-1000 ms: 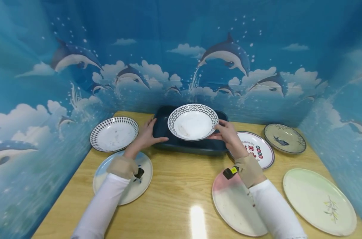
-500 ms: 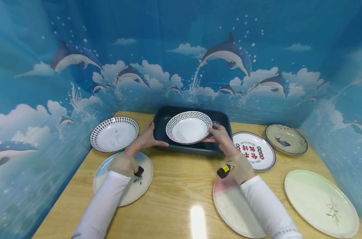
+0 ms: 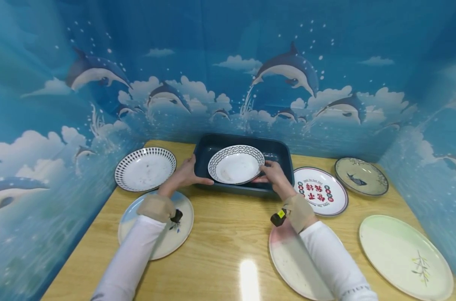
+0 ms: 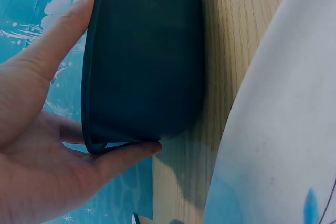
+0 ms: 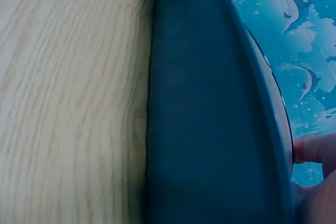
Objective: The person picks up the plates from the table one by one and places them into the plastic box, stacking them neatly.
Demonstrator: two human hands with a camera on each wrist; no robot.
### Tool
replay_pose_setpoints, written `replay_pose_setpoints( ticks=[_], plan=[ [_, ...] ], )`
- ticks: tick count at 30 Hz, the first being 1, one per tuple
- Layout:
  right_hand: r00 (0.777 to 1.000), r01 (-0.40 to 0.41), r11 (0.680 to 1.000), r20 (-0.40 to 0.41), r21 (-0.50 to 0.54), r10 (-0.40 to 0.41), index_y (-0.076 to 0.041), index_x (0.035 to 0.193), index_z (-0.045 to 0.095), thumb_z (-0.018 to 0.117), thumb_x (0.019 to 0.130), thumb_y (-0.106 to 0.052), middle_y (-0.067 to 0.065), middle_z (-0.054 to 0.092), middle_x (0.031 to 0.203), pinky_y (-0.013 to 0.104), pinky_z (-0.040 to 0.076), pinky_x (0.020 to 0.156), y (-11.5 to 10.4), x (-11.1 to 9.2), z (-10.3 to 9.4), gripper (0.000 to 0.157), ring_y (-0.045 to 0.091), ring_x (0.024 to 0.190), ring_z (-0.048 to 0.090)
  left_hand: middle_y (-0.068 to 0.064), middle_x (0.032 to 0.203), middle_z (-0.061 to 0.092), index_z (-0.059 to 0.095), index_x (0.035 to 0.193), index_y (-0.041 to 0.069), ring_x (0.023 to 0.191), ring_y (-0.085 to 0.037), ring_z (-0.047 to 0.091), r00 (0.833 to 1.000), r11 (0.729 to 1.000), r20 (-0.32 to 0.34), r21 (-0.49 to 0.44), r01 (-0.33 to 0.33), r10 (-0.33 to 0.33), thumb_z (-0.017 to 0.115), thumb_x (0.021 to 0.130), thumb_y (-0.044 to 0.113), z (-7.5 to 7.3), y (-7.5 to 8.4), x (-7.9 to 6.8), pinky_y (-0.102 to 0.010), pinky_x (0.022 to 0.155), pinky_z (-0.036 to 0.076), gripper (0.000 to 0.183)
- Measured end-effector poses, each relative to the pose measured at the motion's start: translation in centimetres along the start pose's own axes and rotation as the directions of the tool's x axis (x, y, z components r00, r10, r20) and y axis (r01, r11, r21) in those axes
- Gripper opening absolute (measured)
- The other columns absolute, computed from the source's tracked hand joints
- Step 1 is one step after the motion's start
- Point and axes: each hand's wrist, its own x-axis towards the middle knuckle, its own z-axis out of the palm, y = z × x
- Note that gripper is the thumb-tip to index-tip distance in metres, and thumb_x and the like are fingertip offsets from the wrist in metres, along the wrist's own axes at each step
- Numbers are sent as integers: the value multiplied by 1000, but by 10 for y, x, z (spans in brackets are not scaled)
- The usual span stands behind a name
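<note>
A deep white plate (image 3: pixel 236 164) with a black wavy-line rim lies low and slightly tilted inside a dark blue rectangular basin (image 3: pixel 278 147) at the back of the table. My right hand (image 3: pixel 274 174) pinches the plate's right rim, thumb on top and fingers beneath. Whether the plate touches the basin floor is hard to see. My left hand (image 3: pixel 186 172) grips the basin's front left corner. In the left wrist view the thumb (image 4: pixel 65 27) lies along the basin's rim and a finger reaches round its end. The right wrist view shows the basin's front wall (image 5: pixel 205 103).
A black-dashed plate (image 3: pixel 145 169) and a blue-edged plate (image 3: pixel 158 246) lie left. On the right are a plate with red lettering (image 3: pixel 316 205), a beige fish plate (image 3: pixel 363 175), a pink-edged plate (image 3: pixel 293 261) and a green oval plate (image 3: pixel 397 251). A dolphin-print curtain (image 3: pixel 228 62) encloses the table.
My right hand has brought the wavy-line plate down and slightly left, from above the basin to inside it. The left hand has stayed at the basin's corner.
</note>
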Motion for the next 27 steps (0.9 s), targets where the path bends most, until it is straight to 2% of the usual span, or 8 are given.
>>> replay_pose_setpoints(
  ticks=[6,13,18,23,27],
  plan=[
    [999,-25,1000,40,14,25,3,160,14,44,104,-6,35,52,139,24,61,71,2,4,2,64,11,59,71,-34,164,6,-10,158,-5,151,-47,15,1000,1000,11,-7,4,-4,80,82,52,0,0,-1,-58,119,27,131],
    [997,-42,999,63,-18,43,1,161,14,45,107,-9,31,48,146,27,61,76,2,8,5,62,11,60,71,-33,164,3,-11,158,-4,151,-47,15,1000,1000,20,0,-6,6,78,83,54,0,-2,-1,-59,119,27,130],
    [999,-31,999,38,-13,31,2,160,16,48,107,-7,31,47,145,29,62,74,3,13,10,63,14,60,71,-35,163,3,-12,159,-1,149,-49,19,999,1000,35,4,15,-15,78,84,55,-2,0,-3,-61,116,30,130],
    [999,-35,999,-4,-12,35,-2,160,19,53,104,-6,28,47,145,37,60,87,3,17,13,65,15,62,69,-35,163,4,-11,159,-1,149,-49,21,999,1000,33,14,22,-23,77,84,56,-3,0,-3,-61,115,32,129],
    [999,-34,999,14,-24,35,-1,160,20,52,103,-2,27,47,146,34,60,85,3,17,14,66,14,64,68,-35,163,4,-11,159,-1,149,-48,21,999,1000,30,17,22,-22,77,84,57,-3,0,-3,-61,116,31,129]
  ],
)
